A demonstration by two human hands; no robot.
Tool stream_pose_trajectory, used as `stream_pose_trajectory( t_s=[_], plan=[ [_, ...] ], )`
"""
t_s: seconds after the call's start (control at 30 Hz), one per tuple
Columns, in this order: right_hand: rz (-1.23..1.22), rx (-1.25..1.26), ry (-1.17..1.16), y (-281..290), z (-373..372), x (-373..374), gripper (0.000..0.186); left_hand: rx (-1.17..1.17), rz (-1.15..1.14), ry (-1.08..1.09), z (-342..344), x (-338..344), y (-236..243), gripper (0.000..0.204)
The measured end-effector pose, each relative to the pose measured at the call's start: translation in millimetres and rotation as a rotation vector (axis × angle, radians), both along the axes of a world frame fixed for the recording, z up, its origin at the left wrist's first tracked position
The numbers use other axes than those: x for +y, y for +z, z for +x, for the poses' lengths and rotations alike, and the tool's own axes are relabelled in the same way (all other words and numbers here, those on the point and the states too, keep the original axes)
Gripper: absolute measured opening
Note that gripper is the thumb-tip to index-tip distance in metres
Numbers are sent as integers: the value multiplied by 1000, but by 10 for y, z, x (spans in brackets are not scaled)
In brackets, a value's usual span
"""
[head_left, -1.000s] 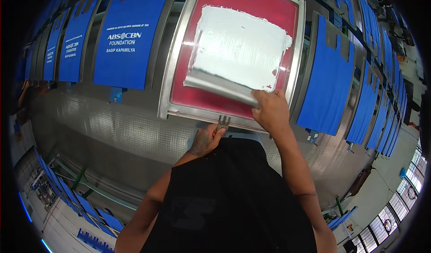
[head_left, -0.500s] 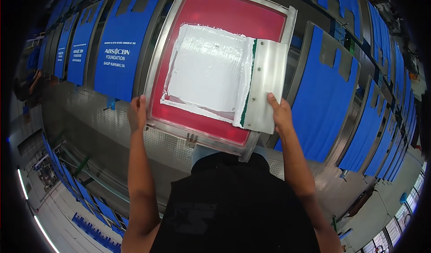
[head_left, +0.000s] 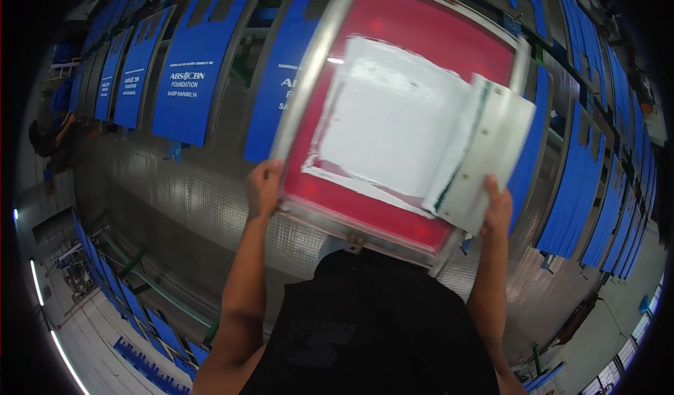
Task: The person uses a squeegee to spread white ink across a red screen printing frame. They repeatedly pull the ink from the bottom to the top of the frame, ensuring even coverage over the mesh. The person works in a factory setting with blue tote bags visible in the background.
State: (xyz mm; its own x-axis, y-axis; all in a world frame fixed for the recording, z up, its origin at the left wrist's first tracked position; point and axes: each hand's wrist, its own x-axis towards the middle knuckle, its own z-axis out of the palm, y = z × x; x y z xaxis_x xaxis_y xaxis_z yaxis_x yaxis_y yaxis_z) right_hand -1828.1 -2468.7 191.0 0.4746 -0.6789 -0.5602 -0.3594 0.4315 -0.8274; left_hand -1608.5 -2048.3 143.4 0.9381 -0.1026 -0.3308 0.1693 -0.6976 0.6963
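Observation:
A metal-framed printing screen (head_left: 309, 72) with red mesh is held in front of me, tilted, its near edge close to my body. My left hand (head_left: 265, 186) is closed around its near left corner. A sheet of white ink (head_left: 393, 118) covers much of the mesh. On the ink's right side lies a wide metal squeegee (head_left: 495, 149) with a green blade edge. My right hand (head_left: 497, 209) grips the squeegee's near end, thumb on top; whether its fingers also hold the frame is hidden. Partly under the screen lies a blue cloth piece (head_left: 270, 104) with white print.
Printed blue cloth pieces (head_left: 193, 65) lie on flat boards in a row to the left. More blue pieces (head_left: 572, 184) continue on boards at the right, with others across the far side. A person (head_left: 53, 139) stands at the far left.
Both hands have carried the screen and squeegee to the right, and the screen looks more tilted. A printed blue piece now shows at the left where the screen was.

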Motion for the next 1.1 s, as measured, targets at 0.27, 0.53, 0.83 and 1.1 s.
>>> stream_pose_trajectory(
  t_s=[0.27,0.53,0.83,1.1],
  plan=[
    [-78,38,-227,-63,-1178,-971,43,62,-6,-202,-736,-1284,94,54],
    [-84,24,-114,-271,-1255,-1634,46,31,-21,-97,-1270,-1732,-128,54],
    [14,10,-30,-501,-1232,-2071,49,98,73,-71,-1486,-2055,-88,55],
    [-95,177,275,-204,-1007,-2302,50,-489,106,-188,-2037,-2113,-58,34]
  ],
)
